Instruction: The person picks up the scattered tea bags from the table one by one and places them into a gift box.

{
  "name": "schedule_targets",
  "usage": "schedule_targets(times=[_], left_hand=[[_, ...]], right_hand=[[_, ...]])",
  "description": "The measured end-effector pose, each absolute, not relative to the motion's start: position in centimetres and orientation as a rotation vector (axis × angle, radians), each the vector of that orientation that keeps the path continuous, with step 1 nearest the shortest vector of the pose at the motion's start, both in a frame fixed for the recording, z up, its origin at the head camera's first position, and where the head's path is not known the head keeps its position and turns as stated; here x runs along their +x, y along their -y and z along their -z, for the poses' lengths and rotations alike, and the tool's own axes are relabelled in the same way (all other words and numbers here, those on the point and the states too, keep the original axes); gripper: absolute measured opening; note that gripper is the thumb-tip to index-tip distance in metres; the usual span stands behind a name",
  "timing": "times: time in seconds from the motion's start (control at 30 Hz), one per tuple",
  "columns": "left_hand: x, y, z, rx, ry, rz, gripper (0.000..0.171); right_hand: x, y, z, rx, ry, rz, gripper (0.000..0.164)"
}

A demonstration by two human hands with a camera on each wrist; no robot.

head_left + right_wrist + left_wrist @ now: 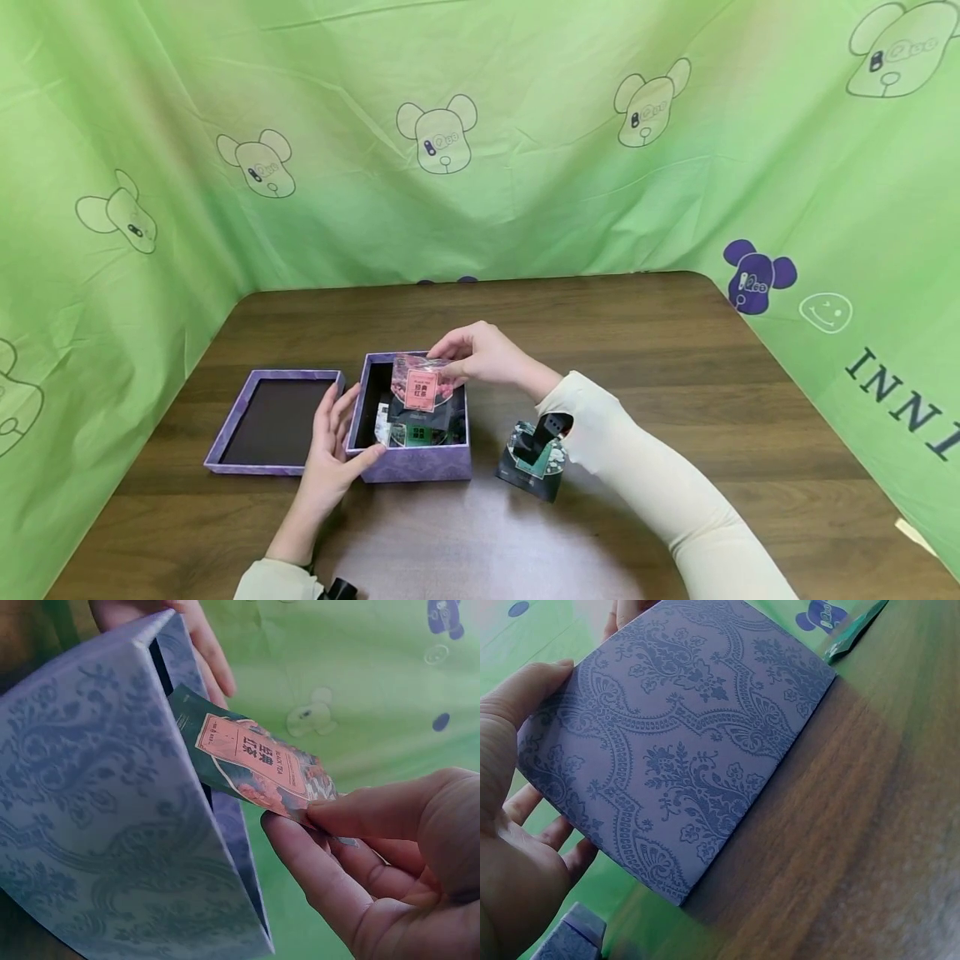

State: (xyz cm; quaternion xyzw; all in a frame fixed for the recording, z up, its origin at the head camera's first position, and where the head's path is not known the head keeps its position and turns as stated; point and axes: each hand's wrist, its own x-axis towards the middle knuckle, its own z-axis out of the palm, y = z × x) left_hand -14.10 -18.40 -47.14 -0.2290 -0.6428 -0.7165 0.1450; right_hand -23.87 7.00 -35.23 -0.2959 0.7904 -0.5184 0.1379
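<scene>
A purple patterned box (416, 467) stands without its lid on the wooden table. My left hand (330, 458) grips its near left corner, the thumb at the front and the fingers along the left side. Between thumb and fingers, my right hand (390, 855) pinches the top edge of a black tea sachet (251, 754) with a pink label. The sachet hangs tilted at the box's mouth, its lower end inside. Below it in the box, a green-labelled sachet (416, 435) and a whitish packet (382, 425) show partly; the rest is hidden.
Left of the box lies the purple lid (253, 468), dark inside facing up. Another sachet (525, 482) with a teal label lies on the table (645, 333) right of the box, partly covered by the right wrist camera (542, 437). Green printed cloth (525, 208) hangs behind.
</scene>
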Motion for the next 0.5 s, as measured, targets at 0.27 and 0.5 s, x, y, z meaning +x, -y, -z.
schedule_targets(times=[0.27, 0.5], left_hand=[[-14.0, 18.4, 47.0, -0.664, 1.857, 2.061, 0.101], [-14.1, 18.3, 47.1, -0.708, 1.825, 2.060, 0.100]], right_hand=[[-23.3, -6.0, 36.1, -0.935, -2.328, 1.406, 0.017], [-22.6, -5.3, 36.8, -1.084, -2.434, 1.224, 0.015]])
